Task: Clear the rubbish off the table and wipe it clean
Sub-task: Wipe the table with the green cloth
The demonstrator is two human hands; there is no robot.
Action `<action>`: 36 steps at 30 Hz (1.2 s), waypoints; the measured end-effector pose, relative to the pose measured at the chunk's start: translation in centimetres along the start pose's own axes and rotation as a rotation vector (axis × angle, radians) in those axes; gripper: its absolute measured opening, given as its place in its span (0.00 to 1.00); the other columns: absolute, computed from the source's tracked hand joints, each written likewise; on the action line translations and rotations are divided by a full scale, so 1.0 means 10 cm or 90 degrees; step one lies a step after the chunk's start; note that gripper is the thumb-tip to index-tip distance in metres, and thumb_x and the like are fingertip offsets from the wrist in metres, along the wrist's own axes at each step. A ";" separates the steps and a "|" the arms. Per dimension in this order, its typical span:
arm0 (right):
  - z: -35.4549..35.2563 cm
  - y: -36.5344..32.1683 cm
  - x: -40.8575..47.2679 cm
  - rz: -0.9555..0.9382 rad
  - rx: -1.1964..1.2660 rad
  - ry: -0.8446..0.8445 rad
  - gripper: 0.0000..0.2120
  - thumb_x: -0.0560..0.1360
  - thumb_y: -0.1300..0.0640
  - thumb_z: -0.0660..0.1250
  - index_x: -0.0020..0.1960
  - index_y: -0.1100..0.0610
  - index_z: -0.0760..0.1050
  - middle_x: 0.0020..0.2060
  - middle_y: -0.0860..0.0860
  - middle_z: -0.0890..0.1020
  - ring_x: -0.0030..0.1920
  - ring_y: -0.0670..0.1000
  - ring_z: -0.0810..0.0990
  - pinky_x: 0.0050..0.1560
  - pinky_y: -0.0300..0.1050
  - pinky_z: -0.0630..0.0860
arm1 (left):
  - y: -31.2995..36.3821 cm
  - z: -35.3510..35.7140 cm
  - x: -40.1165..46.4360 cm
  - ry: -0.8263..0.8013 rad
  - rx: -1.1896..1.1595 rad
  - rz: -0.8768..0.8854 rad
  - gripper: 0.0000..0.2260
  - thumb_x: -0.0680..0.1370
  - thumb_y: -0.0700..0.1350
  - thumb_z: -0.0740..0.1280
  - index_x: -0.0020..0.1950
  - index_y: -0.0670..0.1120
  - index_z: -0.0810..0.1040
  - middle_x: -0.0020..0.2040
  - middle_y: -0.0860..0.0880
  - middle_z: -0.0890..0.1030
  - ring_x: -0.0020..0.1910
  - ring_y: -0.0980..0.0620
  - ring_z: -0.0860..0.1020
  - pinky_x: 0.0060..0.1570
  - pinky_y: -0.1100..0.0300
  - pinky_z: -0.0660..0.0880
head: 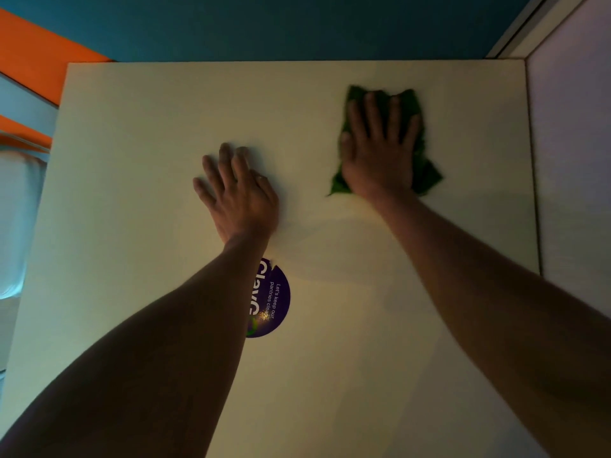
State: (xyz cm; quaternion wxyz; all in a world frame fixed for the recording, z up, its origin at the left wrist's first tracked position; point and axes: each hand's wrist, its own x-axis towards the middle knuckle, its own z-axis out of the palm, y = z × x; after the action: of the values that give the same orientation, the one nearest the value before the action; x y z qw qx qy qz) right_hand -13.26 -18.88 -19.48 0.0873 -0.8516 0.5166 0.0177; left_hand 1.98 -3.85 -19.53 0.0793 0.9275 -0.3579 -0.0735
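Right hand [380,150] fingers spread flat on crumpled green cloth [426,176], left hand [238,196] splayed on smooth pale table [132,127]

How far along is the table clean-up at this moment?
Done: no rubbish shows on the white table, only a round purple sticker. In hand: the right hand presses a green cloth flat near the far right side, while the left hand rests flat on the tabletop. Left: how much surface is already wiped cannot be told.
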 end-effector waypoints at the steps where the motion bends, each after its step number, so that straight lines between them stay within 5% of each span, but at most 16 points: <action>1: 0.03 -0.14 -0.09 -0.040 0.000 -0.003 0.29 0.82 0.41 0.38 0.80 0.48 0.47 0.80 0.51 0.51 0.79 0.62 0.48 0.75 0.69 0.44 | 0.02 0.01 -0.01 -0.004 -0.003 -0.001 0.26 0.82 0.51 0.48 0.80 0.48 0.57 0.82 0.47 0.54 0.81 0.42 0.48 0.77 0.38 0.46; 7: 0.08 0.14 -0.52 -0.177 -0.010 0.024 0.25 0.83 0.41 0.44 0.79 0.45 0.55 0.79 0.49 0.58 0.79 0.58 0.53 0.76 0.64 0.49 | -0.07 -0.03 -0.07 -0.040 -0.016 0.054 0.25 0.85 0.53 0.47 0.82 0.49 0.52 0.83 0.48 0.51 0.81 0.43 0.46 0.78 0.40 0.46; 12: -0.01 0.62 -0.43 -0.067 -0.023 0.020 0.26 0.83 0.41 0.42 0.79 0.45 0.54 0.79 0.49 0.57 0.79 0.58 0.53 0.76 0.65 0.48 | -0.28 -0.06 -0.16 -0.060 0.019 0.102 0.25 0.85 0.56 0.44 0.82 0.54 0.47 0.83 0.50 0.47 0.81 0.44 0.43 0.78 0.41 0.43; 17: 0.04 0.04 -0.32 0.085 0.010 0.016 0.28 0.82 0.42 0.38 0.80 0.48 0.48 0.80 0.52 0.51 0.79 0.62 0.47 0.74 0.69 0.43 | -0.23 0.00 -0.18 -0.066 0.036 0.073 0.25 0.85 0.55 0.41 0.82 0.54 0.42 0.83 0.51 0.42 0.81 0.44 0.39 0.78 0.41 0.40; 23: 0.12 -0.53 -0.76 -0.101 0.042 -0.004 0.27 0.83 0.42 0.41 0.80 0.48 0.53 0.80 0.52 0.55 0.79 0.61 0.48 0.74 0.66 0.47 | -0.23 -0.04 -0.19 -0.058 0.030 0.090 0.25 0.85 0.56 0.43 0.82 0.55 0.45 0.83 0.51 0.45 0.81 0.45 0.41 0.78 0.41 0.42; 36: 0.04 1.01 -1.23 0.059 -0.017 0.050 0.25 0.83 0.42 0.45 0.79 0.46 0.55 0.79 0.50 0.58 0.79 0.58 0.54 0.76 0.64 0.49 | -0.19 -0.09 -0.16 -0.061 0.005 0.088 0.24 0.85 0.53 0.50 0.81 0.53 0.54 0.82 0.49 0.54 0.81 0.41 0.49 0.77 0.38 0.49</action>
State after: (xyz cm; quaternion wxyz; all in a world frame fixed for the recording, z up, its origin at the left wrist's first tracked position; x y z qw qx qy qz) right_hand -27.87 -12.56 -19.66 0.0548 -0.8281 0.5578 -0.0046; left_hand 2.25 -1.28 -18.89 0.0635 0.8962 -0.4247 -0.1111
